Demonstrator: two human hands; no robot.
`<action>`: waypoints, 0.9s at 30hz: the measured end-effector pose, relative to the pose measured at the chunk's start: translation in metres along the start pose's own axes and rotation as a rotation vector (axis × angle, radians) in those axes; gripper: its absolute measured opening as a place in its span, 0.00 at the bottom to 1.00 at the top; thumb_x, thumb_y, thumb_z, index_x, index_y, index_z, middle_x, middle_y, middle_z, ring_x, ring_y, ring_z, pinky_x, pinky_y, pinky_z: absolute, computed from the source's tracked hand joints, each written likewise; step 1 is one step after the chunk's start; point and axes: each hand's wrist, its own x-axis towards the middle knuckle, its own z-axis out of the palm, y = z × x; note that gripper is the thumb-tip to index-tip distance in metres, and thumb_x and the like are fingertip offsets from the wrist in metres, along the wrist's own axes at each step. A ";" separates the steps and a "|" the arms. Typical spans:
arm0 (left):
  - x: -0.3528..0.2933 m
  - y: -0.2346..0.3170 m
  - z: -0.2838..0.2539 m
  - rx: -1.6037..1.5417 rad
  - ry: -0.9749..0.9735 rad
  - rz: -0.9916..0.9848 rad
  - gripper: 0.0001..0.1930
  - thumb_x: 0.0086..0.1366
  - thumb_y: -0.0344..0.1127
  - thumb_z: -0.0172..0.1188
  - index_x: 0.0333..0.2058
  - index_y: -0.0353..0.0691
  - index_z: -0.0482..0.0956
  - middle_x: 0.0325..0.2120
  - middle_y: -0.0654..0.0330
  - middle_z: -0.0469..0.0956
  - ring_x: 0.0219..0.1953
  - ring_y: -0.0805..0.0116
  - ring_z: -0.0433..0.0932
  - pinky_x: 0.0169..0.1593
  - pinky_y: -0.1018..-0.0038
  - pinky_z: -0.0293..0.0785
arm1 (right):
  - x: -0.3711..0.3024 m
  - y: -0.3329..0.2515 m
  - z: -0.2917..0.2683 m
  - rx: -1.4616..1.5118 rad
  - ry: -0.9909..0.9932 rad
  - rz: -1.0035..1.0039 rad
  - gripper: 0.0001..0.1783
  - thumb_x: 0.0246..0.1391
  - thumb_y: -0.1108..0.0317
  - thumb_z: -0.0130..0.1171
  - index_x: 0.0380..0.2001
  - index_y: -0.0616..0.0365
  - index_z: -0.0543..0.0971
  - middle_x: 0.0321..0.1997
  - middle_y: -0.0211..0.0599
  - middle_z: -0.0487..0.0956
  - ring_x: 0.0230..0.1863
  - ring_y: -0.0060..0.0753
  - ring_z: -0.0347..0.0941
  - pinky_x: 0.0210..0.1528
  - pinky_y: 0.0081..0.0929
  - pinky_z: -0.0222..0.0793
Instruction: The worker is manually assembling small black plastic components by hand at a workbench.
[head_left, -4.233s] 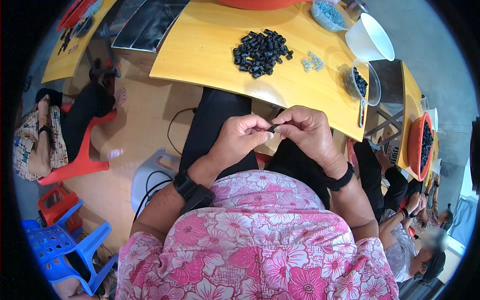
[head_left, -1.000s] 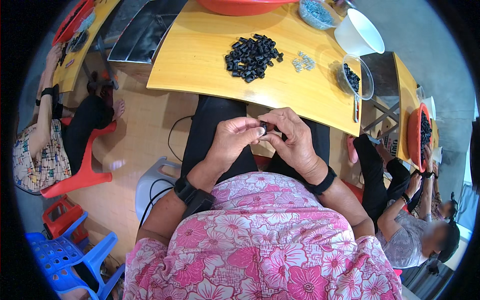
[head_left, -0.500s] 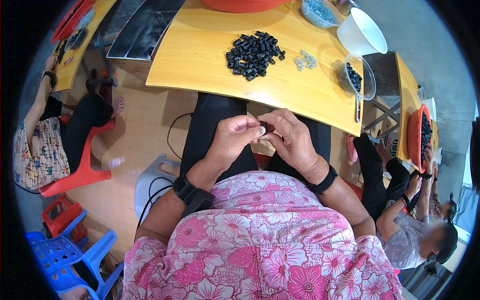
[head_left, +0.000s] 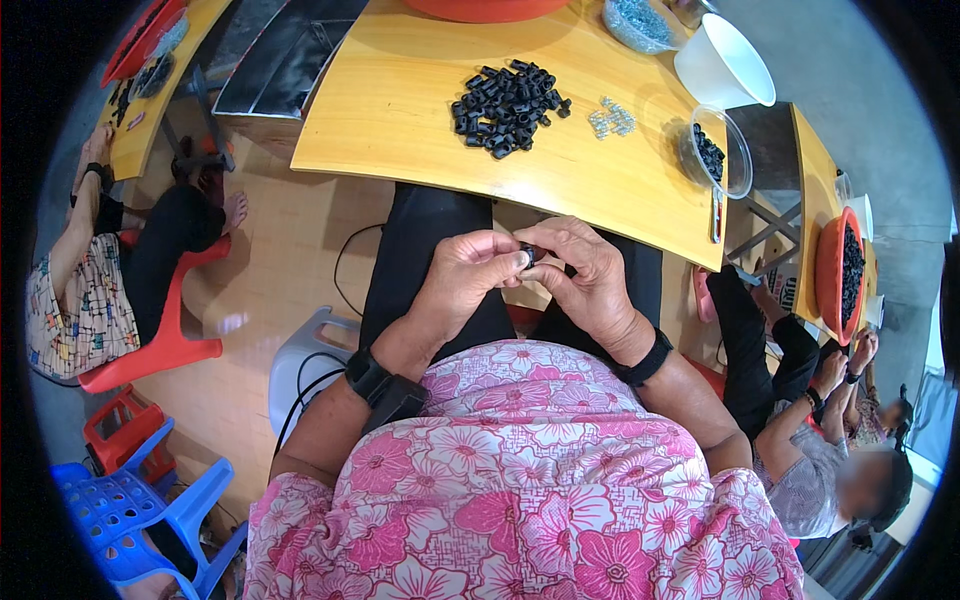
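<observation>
Over my lap, just short of the table's front edge, both my hands meet at a small black plastic piece [head_left: 527, 255]. My left hand [head_left: 462, 278] is closed, thumb and forefinger pinching the piece from the left. From the right, my right hand [head_left: 585, 275] pinches it too, its fingers curled over the top. Fingers cover most of the piece, so its exact shape is hidden. Beyond my hands, a pile of short black tubular plastic pieces [head_left: 505, 108] lies on the yellow table [head_left: 400, 120]. Beside the pile is a small cluster of shiny clear or silvery bits [head_left: 611, 119].
A clear bowl [head_left: 740, 165] with black pieces stands at the table's right edge, a slim red-and-silver tool [head_left: 716, 215] near it. Behind are a white tub [head_left: 725, 65], a bowl of silvery bits [head_left: 640, 25] and a red basin [head_left: 490, 8]. Other people sit left and right.
My fingers have shifted slightly around the black piece, showing a little more of it. At the right, a co-worker's hand has come away from the red basin of black pieces.
</observation>
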 end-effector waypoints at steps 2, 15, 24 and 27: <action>0.000 -0.003 -0.001 -0.018 0.013 -0.002 0.06 0.63 0.30 0.58 0.36 0.34 0.78 0.30 0.67 0.76 0.30 0.82 0.71 0.35 0.84 0.68 | 0.000 0.001 0.000 0.023 -0.015 0.019 0.19 0.41 0.76 0.64 0.41 0.59 0.77 0.38 0.41 0.76 0.37 0.39 0.75 0.41 0.27 0.72; 0.001 -0.007 -0.006 -0.127 0.001 0.055 0.11 0.67 0.31 0.53 0.46 0.34 0.74 0.37 0.63 0.76 0.37 0.79 0.74 0.43 0.77 0.73 | 0.003 -0.008 0.000 0.062 -0.024 0.068 0.23 0.42 0.76 0.64 0.45 0.51 0.77 0.31 0.33 0.68 0.36 0.32 0.66 0.40 0.24 0.65; -0.001 -0.002 -0.003 -0.174 -0.026 0.116 0.15 0.65 0.29 0.54 0.51 0.33 0.72 0.38 0.63 0.75 0.38 0.78 0.73 0.46 0.77 0.72 | -0.001 -0.006 -0.001 0.140 -0.046 0.100 0.20 0.45 0.73 0.62 0.45 0.54 0.76 0.31 0.33 0.67 0.34 0.32 0.64 0.39 0.25 0.64; -0.001 -0.002 -0.001 -0.081 -0.086 0.243 0.21 0.62 0.27 0.59 0.54 0.33 0.70 0.38 0.64 0.74 0.40 0.78 0.71 0.47 0.79 0.70 | 0.000 -0.007 0.000 0.167 -0.021 0.090 0.19 0.46 0.73 0.61 0.44 0.55 0.75 0.31 0.34 0.68 0.34 0.32 0.65 0.39 0.26 0.64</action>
